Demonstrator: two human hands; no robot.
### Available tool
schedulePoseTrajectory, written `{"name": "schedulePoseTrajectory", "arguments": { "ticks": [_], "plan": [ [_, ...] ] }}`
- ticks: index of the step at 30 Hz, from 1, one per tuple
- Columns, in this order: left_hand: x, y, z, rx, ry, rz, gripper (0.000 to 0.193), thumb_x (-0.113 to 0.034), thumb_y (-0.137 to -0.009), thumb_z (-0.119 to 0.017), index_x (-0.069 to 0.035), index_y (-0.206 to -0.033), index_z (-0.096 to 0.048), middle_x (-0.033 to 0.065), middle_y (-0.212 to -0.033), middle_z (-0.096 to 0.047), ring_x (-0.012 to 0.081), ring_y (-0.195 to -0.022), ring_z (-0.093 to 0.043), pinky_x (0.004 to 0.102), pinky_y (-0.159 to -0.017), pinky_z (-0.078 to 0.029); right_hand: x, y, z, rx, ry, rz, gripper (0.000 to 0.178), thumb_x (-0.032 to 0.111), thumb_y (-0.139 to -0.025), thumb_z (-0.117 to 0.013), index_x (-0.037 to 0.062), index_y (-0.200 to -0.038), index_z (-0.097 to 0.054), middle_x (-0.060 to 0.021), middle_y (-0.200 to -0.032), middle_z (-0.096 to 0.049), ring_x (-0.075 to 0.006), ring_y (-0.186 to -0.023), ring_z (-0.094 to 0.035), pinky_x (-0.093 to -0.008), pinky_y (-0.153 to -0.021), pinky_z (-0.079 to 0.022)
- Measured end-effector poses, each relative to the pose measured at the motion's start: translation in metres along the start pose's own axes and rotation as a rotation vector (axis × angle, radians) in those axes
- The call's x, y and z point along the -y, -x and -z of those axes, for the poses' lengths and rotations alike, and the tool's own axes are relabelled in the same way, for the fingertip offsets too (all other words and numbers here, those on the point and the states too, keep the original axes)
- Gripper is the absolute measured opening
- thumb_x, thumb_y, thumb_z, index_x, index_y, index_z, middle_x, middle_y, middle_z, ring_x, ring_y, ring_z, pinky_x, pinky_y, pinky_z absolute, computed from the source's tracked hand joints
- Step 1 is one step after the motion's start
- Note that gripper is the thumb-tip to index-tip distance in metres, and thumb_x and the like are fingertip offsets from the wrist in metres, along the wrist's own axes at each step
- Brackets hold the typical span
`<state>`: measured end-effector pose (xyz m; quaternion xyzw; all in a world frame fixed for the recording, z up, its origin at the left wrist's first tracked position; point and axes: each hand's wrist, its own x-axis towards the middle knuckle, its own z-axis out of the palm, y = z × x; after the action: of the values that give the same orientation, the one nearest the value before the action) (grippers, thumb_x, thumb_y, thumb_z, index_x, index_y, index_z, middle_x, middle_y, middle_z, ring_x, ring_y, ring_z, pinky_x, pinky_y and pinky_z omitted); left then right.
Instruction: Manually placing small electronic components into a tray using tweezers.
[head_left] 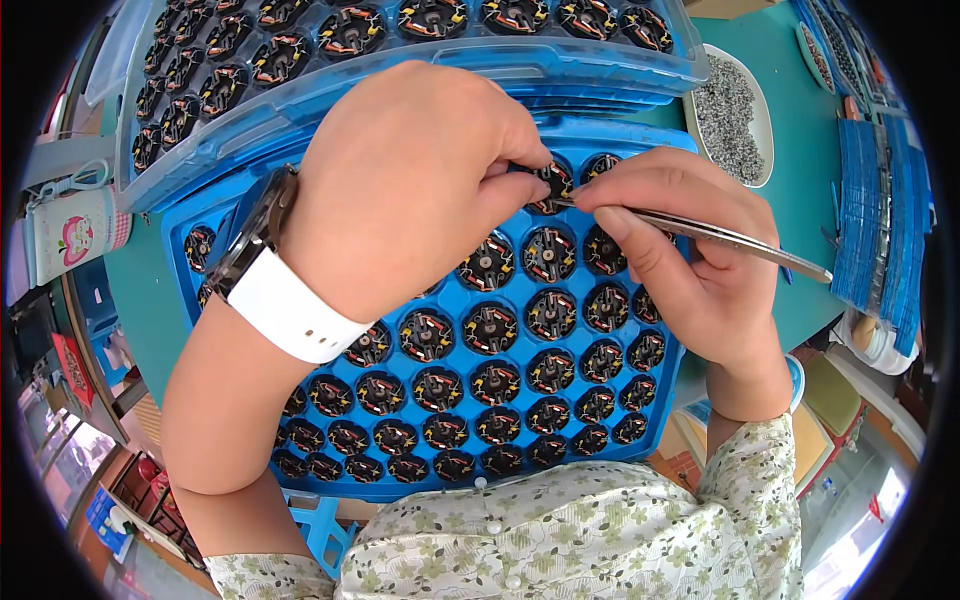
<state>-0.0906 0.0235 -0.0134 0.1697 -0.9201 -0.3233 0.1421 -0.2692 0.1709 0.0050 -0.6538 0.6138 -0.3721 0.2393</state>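
Observation:
A blue tray [420, 487] holds rows of round black parts, each with small red, yellow and metallic pieces and thin wires. My left hand [410, 180] reaches over its upper middle, thumb and index fingertips drawn together at the left edge of one round black part [557, 180]. What they pinch, if anything, is too small to make out. From the right, my right hand [690, 240] grips metal tweezers [740, 239] between thumb and fingers. Their tip meets that same part, close to my left fingertips. My left hand and forearm hide several parts in the tray's left half.
Beyond the tray stands a clear-walled blue tray [400, 62] of similar round parts. A white dish [762, 150] of small metallic pieces sits at the right on the green table [760, 35]. Stacked blue trays [868, 220] stand at the far right, a patterned container [80, 235] at left.

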Motion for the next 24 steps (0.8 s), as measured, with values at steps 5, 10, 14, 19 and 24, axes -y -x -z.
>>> {"name": "schedulePoseTrajectory", "arguments": {
  "ticks": [5, 10, 14, 19, 24],
  "plan": [
    [0.001, -0.001, -0.001, 0.003, 0.001, -0.007, 0.016, -0.012, -0.079, -0.077, -0.005, -0.093, -0.079, 0.0089, -0.068, -0.062, 0.0236, -0.061, -0.06, 0.0349, -0.057, -0.045, 0.001, -0.001, -0.001, 0.001, -0.01, -0.008, 0.012, -0.001, -0.086, -0.071, -0.0019, -0.097, -0.076, -0.0132, -0.091, -0.073, -0.0232, -0.082, -0.069, -0.0317, -0.072, -0.053],
    [0.0, 0.001, 0.001, -0.015, -0.015, -0.012, 0.016, -0.012, -0.079, -0.078, -0.004, -0.093, -0.079, 0.009, -0.068, -0.062, 0.0234, -0.061, -0.06, 0.035, -0.057, -0.045, 0.002, -0.001, -0.001, -0.021, -0.021, 0.007, 0.013, -0.001, -0.086, -0.071, -0.0023, -0.098, -0.076, -0.0127, -0.09, -0.072, -0.0211, -0.08, -0.067, -0.0306, -0.07, -0.051],
    [0.002, 0.0, -0.001, -0.014, 0.007, -0.01, 0.017, -0.012, -0.079, -0.078, -0.004, -0.094, -0.079, 0.0086, -0.068, -0.061, 0.0229, -0.06, -0.06, 0.0347, -0.056, -0.044, 0.004, -0.002, -0.001, 0.005, -0.027, -0.07, 0.013, -0.002, -0.086, -0.071, -0.0022, -0.098, -0.076, -0.0119, -0.09, -0.071, -0.0186, -0.078, -0.064, -0.0285, -0.066, -0.049],
    [0.001, -0.001, -0.001, -0.005, 0.02, -0.001, 0.017, -0.012, -0.078, -0.079, -0.004, -0.093, -0.078, 0.0075, -0.066, -0.06, 0.0216, -0.059, -0.059, 0.034, -0.055, -0.044, -0.005, -0.008, 0.003, 0.03, -0.006, 0.022, 0.01, -0.002, -0.088, -0.07, -0.0031, -0.097, -0.075, -0.0096, -0.088, -0.07, -0.014, -0.07, -0.061, -0.024, -0.058, -0.045],
    [0.001, 0.001, -0.002, -0.022, -0.008, -0.016, 0.016, -0.012, -0.078, -0.079, -0.005, -0.092, -0.078, 0.0075, -0.066, -0.061, 0.0214, -0.059, -0.058, 0.0335, -0.055, -0.043, -0.001, -0.018, 0.01, 0.095, -0.202, -0.33, 0.008, -0.001, -0.094, -0.067, -0.0059, -0.098, -0.072, -0.0063, -0.086, -0.068, -0.0056, -0.058, -0.054, -0.0188, -0.049, -0.039]
  ]
}}
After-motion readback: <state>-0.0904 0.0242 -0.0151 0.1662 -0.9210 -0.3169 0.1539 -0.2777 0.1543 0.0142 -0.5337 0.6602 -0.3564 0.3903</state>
